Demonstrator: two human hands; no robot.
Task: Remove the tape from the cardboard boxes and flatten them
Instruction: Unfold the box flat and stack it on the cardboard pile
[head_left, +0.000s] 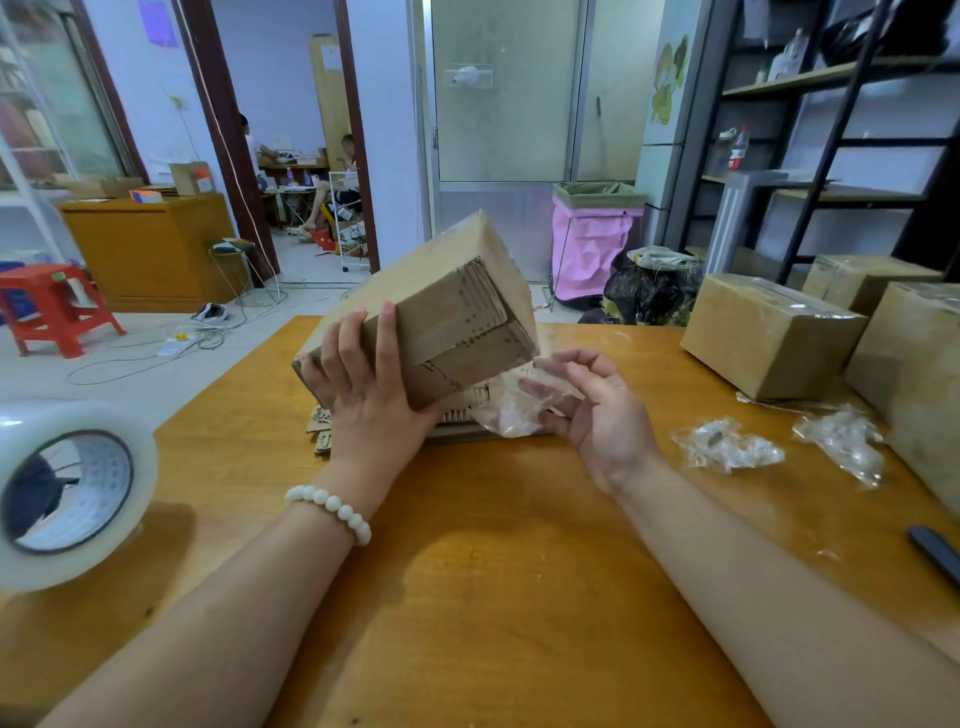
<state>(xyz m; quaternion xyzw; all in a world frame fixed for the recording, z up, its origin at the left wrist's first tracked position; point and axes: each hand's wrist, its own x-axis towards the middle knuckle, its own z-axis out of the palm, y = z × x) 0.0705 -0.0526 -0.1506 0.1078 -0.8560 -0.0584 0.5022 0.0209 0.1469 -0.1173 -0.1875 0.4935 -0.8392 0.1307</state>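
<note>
My left hand (363, 379) grips a closed cardboard box (447, 306) and holds it tilted above the wooden table (493, 571). Its end face shows torn paper where tape came off. My right hand (592, 410) is just right of the box, with a strip of clear tape (511, 408) stuck to its loosely curled fingers. Flattened cardboard (457, 415) lies on the table under the box. Three taped boxes stand at the right: one (769, 332) nearest, one (867, 278) behind it, one (919, 374) at the edge.
Two crumpled wads of removed tape (727, 447) (841, 441) lie on the table at the right. A big roll of clear tape (67, 493) sits at the left edge. A dark handle (935, 553) lies at the far right. Beyond the table are a pink-lined bin (592, 244) and a red stool (57, 306).
</note>
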